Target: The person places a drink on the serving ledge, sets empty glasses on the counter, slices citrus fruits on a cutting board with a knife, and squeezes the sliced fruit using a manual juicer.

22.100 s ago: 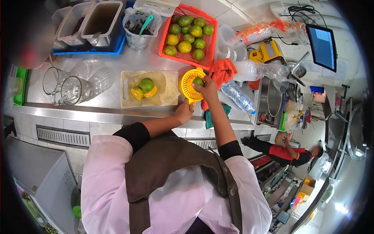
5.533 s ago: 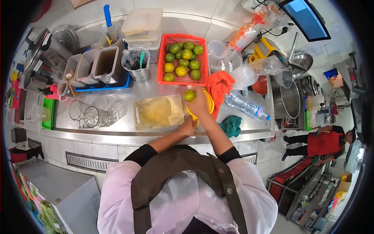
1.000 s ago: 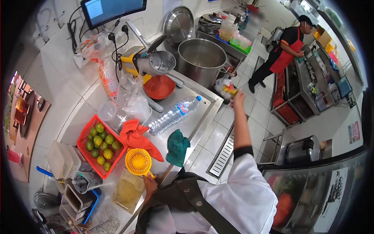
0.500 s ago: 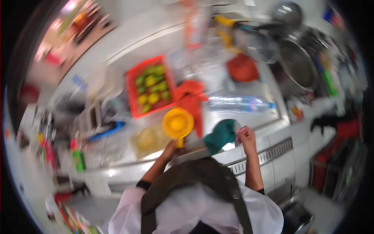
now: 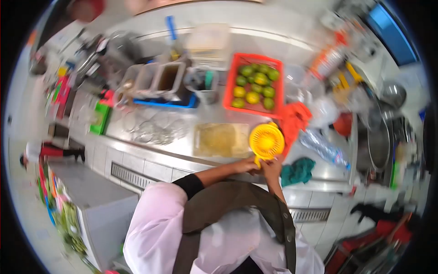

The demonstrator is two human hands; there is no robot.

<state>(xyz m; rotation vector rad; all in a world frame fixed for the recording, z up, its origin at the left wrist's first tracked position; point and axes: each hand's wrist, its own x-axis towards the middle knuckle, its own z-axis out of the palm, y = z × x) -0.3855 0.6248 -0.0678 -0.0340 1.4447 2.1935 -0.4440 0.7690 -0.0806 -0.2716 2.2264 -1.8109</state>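
Note:
A yellow plastic citrus juicer (image 5: pixel 267 140), with a slotted bowl and a short handle, is held over the front of the steel counter. My left hand (image 5: pixel 247 165) is closed around its handle. At the near right side of the bowl, my right hand (image 5: pixel 272 167) grips the rim, fingers bent and partly hidden. A pale cutting board (image 5: pixel 216 140) with a wet, yellowish surface lies left of the juicer. Behind it stands a red-orange crate (image 5: pixel 230 86) of green and yellow limes (image 5: pixel 260 78). A crumpled teal cloth (image 5: pixel 299 171) rests just right of my right hand.
An orange cloth (image 5: pixel 294 118) and a plastic bottle (image 5: pixel 325 148) lie to the right. Containers in a blue tray (image 5: pixel 166 103) stand at back left, with clear plastic cups (image 5: pixel 157 130) before them. Another person (image 5: pixel 50 150) is at far left.
My right hand has moved from beside the teal cloth to the juicer and now meets my left hand there. The view has swung left, bringing more of the counter's left side in.

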